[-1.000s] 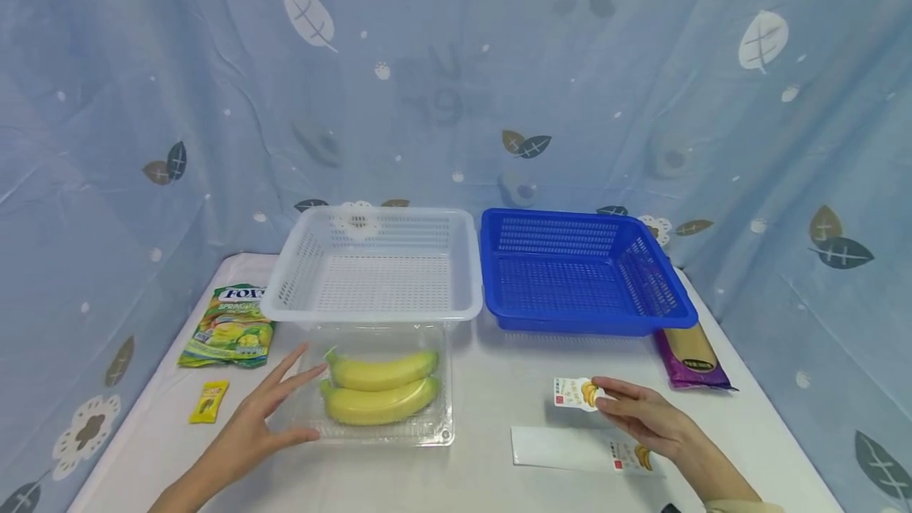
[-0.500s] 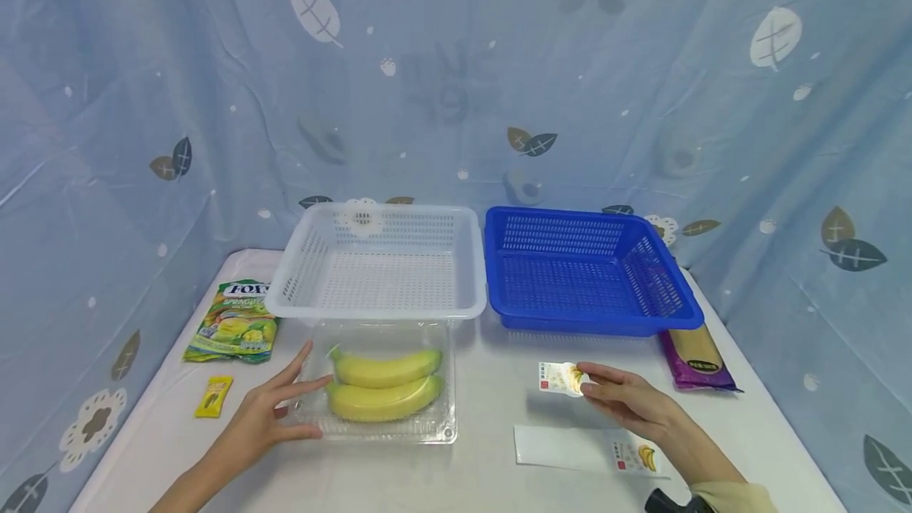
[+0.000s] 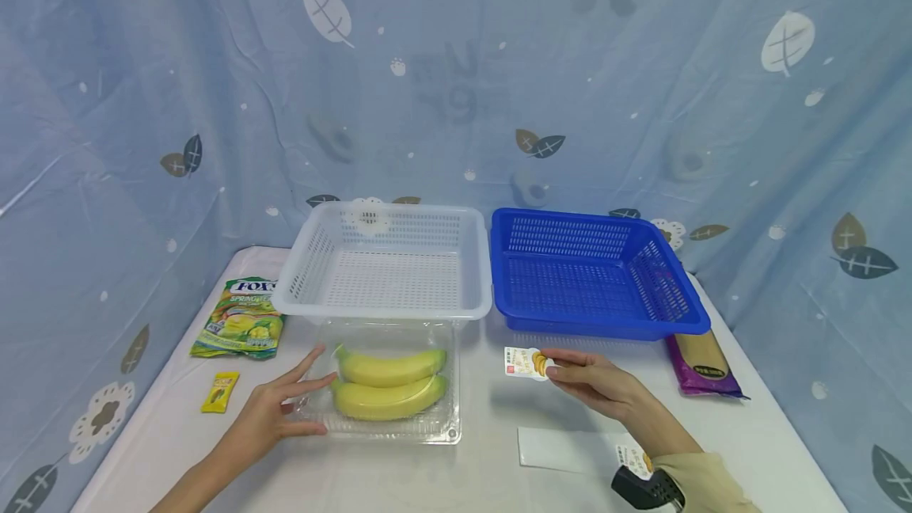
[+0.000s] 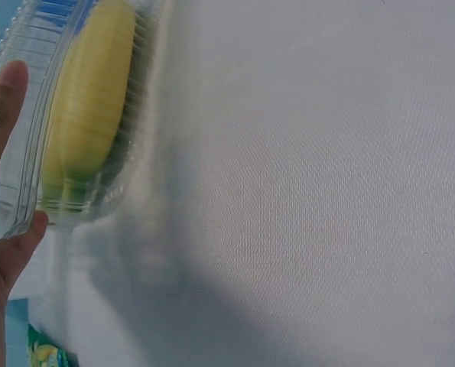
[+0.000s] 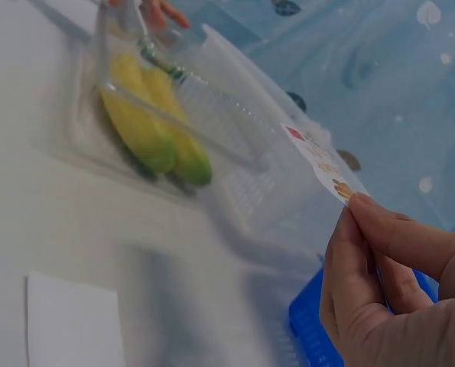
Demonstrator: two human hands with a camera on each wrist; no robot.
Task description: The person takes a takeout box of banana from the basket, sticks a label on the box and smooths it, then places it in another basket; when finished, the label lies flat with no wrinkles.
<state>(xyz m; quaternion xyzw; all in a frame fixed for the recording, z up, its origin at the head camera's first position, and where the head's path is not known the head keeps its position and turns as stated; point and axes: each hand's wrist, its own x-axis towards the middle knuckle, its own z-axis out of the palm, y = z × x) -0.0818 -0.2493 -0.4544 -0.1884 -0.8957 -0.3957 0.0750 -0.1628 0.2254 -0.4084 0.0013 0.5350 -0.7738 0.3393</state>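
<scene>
A clear plastic clamshell box (image 3: 420, 431) with two yellow bananas (image 3: 390, 400) inside stands in front of the baskets in the head view. My left hand (image 3: 274, 408) is at the box's left side, fingers spread and mostly straight, fingertips against the plastic. In the left wrist view, the thumb and a finger (image 4: 1, 115) show at the box wall. Right of the box, my right hand (image 3: 598, 386) pinches a white sticker label (image 3: 523, 362) with a banana picture by its right end, raised above the table. Below it lies a white label strip (image 3: 563, 450) bearing another banana label (image 3: 632, 459).
Behind the box stand a white basket (image 3: 385, 313) and a blue basket (image 3: 591, 325), side by side. At left are a green FOX'S candy bag (image 3: 242, 323) and a small yellow packet (image 3: 221, 392). A purple-and-tan package (image 3: 705, 366) lies at right, partly under the blue basket.
My right hand has carried the sticker label left and slightly up, toward the box. My left hand stays at the box's left side. The head view has shifted slightly.
</scene>
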